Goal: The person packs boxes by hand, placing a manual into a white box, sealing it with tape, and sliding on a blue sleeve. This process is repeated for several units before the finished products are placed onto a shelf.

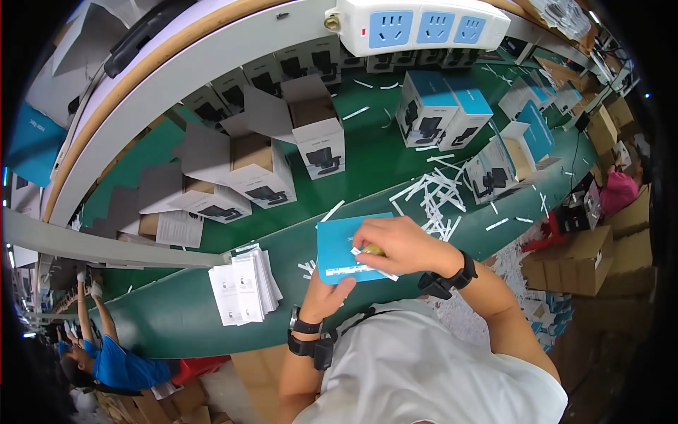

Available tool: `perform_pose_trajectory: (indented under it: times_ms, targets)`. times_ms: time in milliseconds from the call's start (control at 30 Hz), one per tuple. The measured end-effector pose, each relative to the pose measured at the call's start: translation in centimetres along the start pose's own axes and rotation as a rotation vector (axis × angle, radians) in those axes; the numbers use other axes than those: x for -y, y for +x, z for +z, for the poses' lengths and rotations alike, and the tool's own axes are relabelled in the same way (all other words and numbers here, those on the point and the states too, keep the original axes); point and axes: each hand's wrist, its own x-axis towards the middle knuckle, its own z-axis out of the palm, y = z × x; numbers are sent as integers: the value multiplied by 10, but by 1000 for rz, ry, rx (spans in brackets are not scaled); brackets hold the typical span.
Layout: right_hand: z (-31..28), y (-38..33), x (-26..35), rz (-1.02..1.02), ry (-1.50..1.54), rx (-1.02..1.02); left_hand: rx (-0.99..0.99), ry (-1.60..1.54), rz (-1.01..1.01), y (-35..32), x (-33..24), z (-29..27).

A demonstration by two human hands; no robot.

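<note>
A flat light-blue card or box panel [335, 237] is held over the table edge in front of me. My left hand [326, 295] grips its lower edge, with the thumb on the near face and the fingers mostly hidden beneath. A white strip with dark marks [346, 270] runs along the panel's lower part. Over the panel, my right hand [399, 244] is closed around a small yellowish object [373, 249]. A bit of white shows by its fingertips; I cannot make out its kind.
White paper strips [434, 198] lie heaped beyond my right hand. Folded leaflets [244, 286] are stacked at left. Open cartons [261, 177] line the green table [367, 180]; closed boxes [427, 109] stand behind. A power strip [424, 28] hangs overhead. Another person [127, 364] works far left.
</note>
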Motion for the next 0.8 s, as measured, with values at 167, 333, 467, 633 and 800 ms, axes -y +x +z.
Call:
perform_pose_trajectory:
  times_ms: [167, 333, 467, 633, 800]
  targets:
    - [12, 4, 4, -91, -30, 14, -59, -11, 7, -9, 15, -5]
    - [15, 7, 0, -128, 111, 79, -68, -53, 22, -10, 23, -7]
    - [16, -11, -25, 14, 963, -223, -283, -17, 227, -3, 25, -1]
    - [-8, -80, -115, 903, -749, 124, -539, -269, 437, 12, 7, 2]
    - [27, -89, -24, 320, -17, -340, -251, 490, 338, 1, 24, -27]
